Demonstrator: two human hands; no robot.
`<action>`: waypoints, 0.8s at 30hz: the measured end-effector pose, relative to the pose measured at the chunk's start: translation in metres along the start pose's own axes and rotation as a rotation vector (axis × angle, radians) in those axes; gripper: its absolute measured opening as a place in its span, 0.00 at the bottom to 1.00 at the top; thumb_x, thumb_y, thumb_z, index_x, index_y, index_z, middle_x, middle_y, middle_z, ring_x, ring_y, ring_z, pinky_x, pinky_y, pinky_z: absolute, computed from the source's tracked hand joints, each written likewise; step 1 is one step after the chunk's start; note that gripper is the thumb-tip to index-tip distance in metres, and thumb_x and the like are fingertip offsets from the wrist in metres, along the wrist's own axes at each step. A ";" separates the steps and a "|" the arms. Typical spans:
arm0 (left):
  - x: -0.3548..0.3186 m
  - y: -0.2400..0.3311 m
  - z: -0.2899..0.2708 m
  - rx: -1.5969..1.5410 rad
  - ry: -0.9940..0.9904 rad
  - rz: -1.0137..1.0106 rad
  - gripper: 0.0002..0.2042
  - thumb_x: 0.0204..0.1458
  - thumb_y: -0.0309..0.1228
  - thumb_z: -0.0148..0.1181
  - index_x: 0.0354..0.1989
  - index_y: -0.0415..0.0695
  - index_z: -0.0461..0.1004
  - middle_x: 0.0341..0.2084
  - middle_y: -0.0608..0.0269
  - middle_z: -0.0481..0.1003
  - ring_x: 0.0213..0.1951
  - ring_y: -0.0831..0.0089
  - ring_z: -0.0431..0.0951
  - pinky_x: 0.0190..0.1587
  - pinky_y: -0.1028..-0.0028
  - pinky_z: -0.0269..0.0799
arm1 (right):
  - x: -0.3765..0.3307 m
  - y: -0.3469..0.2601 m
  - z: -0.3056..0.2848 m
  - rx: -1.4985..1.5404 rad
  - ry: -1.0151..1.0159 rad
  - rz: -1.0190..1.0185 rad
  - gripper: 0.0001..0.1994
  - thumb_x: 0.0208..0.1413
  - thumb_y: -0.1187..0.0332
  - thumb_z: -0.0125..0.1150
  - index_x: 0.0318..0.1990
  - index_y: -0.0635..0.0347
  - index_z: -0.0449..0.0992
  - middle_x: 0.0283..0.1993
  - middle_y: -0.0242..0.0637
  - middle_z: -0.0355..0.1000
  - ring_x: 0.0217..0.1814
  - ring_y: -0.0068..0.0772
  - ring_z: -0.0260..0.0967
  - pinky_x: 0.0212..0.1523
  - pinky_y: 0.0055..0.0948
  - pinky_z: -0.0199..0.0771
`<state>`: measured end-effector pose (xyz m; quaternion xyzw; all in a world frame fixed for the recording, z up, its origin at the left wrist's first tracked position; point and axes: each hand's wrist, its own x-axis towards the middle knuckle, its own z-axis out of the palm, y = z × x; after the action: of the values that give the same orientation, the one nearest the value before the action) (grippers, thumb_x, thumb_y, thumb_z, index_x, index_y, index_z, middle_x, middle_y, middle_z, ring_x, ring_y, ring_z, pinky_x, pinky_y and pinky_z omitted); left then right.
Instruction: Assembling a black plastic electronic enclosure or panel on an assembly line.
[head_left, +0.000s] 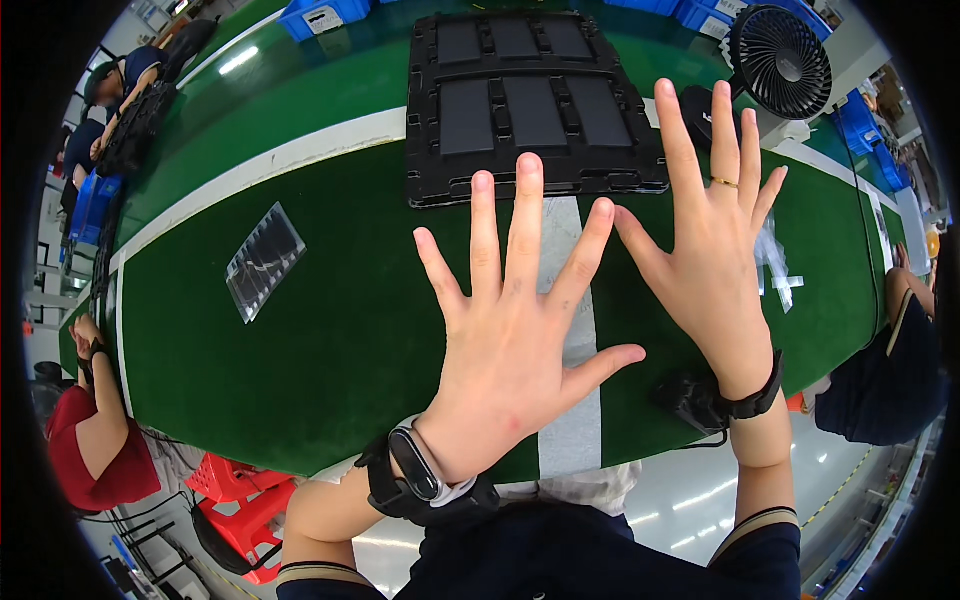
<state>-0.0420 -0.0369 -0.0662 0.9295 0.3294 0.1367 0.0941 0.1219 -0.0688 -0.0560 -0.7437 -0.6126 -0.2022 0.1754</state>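
My left hand is held palm down over the green mat, its fingers spread wide and nothing in it. To its right and a little farther off, my right hand is spread the same way, also bare of any object, with a ring on one finger. Just beyond my fingertips lies a black plastic tray with several rectangular pockets that look filled with dark flat panels. Clear plastic strips lie by my right hand, partly hidden behind it. A clear bag with dark strips rests farther left.
A black fan stands at the far right. Blue bins line the back. A black device with a cable sits near my right wrist. Red stools are on the floor at left. Other people sit at the left and right sides.
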 end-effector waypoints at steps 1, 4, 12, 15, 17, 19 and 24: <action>0.000 0.000 0.000 -0.001 -0.001 -0.003 0.49 0.34 0.59 0.62 0.66 0.55 0.46 0.64 0.38 0.34 0.64 0.38 0.33 0.53 0.31 0.31 | 0.000 0.000 0.000 0.002 0.014 0.010 0.41 0.41 0.64 0.66 0.65 0.40 0.50 0.69 0.49 0.39 0.69 0.61 0.34 0.57 0.72 0.34; 0.000 -0.001 -0.001 -0.013 -0.001 -0.015 0.49 0.34 0.59 0.62 0.65 0.55 0.46 0.64 0.38 0.34 0.64 0.38 0.33 0.53 0.31 0.32 | 0.001 -0.001 0.000 0.006 0.021 0.012 0.43 0.40 0.64 0.67 0.65 0.39 0.50 0.69 0.48 0.39 0.69 0.61 0.34 0.56 0.72 0.34; 0.001 0.000 0.000 -0.035 -0.014 -0.018 0.49 0.35 0.57 0.62 0.65 0.52 0.46 0.64 0.39 0.34 0.64 0.39 0.33 0.54 0.32 0.30 | 0.001 0.000 -0.006 -0.048 -0.020 0.049 0.45 0.34 0.68 0.69 0.64 0.35 0.53 0.69 0.47 0.38 0.69 0.61 0.34 0.54 0.75 0.36; 0.000 0.000 0.000 -0.029 -0.037 -0.025 0.48 0.36 0.57 0.62 0.65 0.52 0.46 0.64 0.39 0.34 0.64 0.39 0.33 0.55 0.33 0.30 | -0.001 -0.002 -0.006 -0.101 -0.040 0.059 0.43 0.35 0.66 0.69 0.63 0.35 0.55 0.69 0.49 0.37 0.69 0.61 0.34 0.53 0.76 0.36; -0.003 -0.003 0.001 0.002 -0.063 -0.047 0.48 0.37 0.56 0.62 0.65 0.50 0.46 0.64 0.39 0.35 0.64 0.40 0.33 0.55 0.34 0.30 | -0.001 -0.005 -0.002 -0.078 -0.039 0.058 0.42 0.36 0.65 0.68 0.63 0.36 0.55 0.69 0.49 0.36 0.69 0.60 0.34 0.53 0.76 0.36; -0.002 -0.003 0.002 0.011 -0.071 -0.048 0.48 0.38 0.55 0.62 0.65 0.49 0.45 0.64 0.38 0.34 0.64 0.40 0.33 0.56 0.35 0.30 | -0.002 -0.004 -0.002 -0.080 -0.047 0.063 0.41 0.37 0.65 0.67 0.63 0.36 0.55 0.69 0.50 0.36 0.69 0.61 0.34 0.53 0.76 0.34; 0.000 -0.002 0.002 0.010 -0.078 -0.037 0.47 0.39 0.53 0.62 0.65 0.47 0.45 0.63 0.37 0.34 0.64 0.39 0.33 0.56 0.35 0.30 | -0.001 -0.003 -0.003 -0.083 -0.014 0.041 0.40 0.35 0.65 0.67 0.61 0.41 0.58 0.67 0.54 0.39 0.68 0.62 0.36 0.52 0.77 0.39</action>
<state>-0.0421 -0.0354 -0.0684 0.9282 0.3435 0.0968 0.1050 0.1184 -0.0708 -0.0540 -0.7641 -0.5896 -0.2184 0.1442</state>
